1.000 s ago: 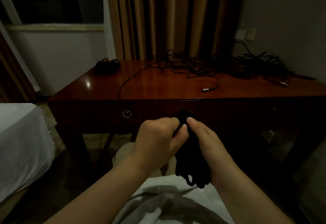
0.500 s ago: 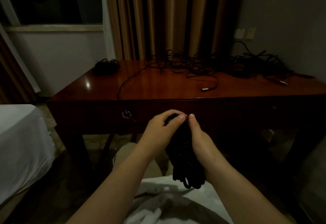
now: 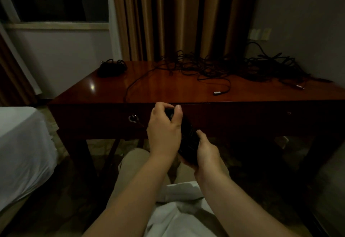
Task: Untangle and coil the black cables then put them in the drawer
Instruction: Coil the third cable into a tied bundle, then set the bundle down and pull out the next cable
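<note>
Your left hand (image 3: 164, 134) grips the top of the coiled black cable (image 3: 188, 139), thumb and fingertips pinched round its upper end, while your right hand (image 3: 205, 152) cups the lower part from underneath, fingers curled round the bundle. Held at both ends like this, the loops cannot spring apart, which looks like the reason for the two-handed hold: the upper pinch seems to keep the last turn or the loose end tucked in, and the lower hand carries the weight.

The bundle hangs just in front of the drawer front (image 3: 196, 117), directly beyond your left knuckles. The key in the lock (image 3: 133, 119) sits just to the left of your left hand, and the drawer appears closed, so you will probably need to free one hand to open it. The right hand alone looks able to keep the coil together if the end is secured.

Beyond both hands, on the desk top (image 3: 168, 87), the tangled cables (image 3: 233, 66) are spread along the far edge, mostly past your right hand, with one strand trailing over the near edge toward your left. A small dark bundle (image 3: 112, 67) rests on the far left corner, well apart from the tangle; whether it is a finished coil is hard to tell in this dim light. Most of the work, I judge, is still ahead.
</note>
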Demonstrator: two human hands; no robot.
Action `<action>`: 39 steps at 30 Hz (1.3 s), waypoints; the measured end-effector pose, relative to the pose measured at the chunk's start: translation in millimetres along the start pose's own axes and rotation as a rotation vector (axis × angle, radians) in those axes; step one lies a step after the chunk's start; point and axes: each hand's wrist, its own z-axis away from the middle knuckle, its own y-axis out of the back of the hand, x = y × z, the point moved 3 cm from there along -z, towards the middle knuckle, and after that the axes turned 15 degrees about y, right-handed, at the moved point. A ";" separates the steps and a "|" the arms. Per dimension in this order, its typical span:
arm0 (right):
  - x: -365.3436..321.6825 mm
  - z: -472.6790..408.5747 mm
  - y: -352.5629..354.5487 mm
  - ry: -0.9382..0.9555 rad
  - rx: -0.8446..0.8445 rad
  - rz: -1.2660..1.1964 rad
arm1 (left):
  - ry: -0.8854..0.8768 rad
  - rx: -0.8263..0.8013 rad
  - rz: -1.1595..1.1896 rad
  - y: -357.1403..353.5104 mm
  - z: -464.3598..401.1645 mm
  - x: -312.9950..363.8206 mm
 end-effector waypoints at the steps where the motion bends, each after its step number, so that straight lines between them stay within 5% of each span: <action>1: -0.1 -4.9 -0.6 0.069 0.030 0.068 | 0.065 -0.006 0.030 -1.8 -4.9 -2.8; 7: -30.2 -27.1 -19.8 0.600 0.049 0.420 | 0.573 -0.033 0.389 -14.8 -45.2 -20.3; 10: -29.5 -58.5 -38.0 0.594 -0.056 0.557 | 0.592 -0.060 0.420 -16.6 -70.5 -27.3; 13: -24.1 -83.9 -55.4 0.500 -0.308 0.590 | 0.607 -0.163 0.293 -15.6 -91.7 -38.8; 18: -28.3 -93.8 -107.5 0.529 -0.970 0.681 | 0.756 -0.156 0.306 7.4 -147.1 -57.8; 20: -34.0 -98.7 -131.6 0.556 -1.082 0.718 | 0.743 -0.164 0.274 17.2 -175.1 -56.8; 31: -35.4 -233.8 -316.7 0.374 -0.782 0.339 | 0.516 -0.205 0.277 5.0 -363.0 -86.7; 37: 5.4 -330.6 -394.3 0.451 -0.585 0.608 | 0.303 0.183 -0.554 11.2 -451.5 -137.0; 39: 12.6 -351.7 -412.7 0.513 -0.555 0.698 | 0.314 0.196 -0.760 12.9 -473.7 -151.4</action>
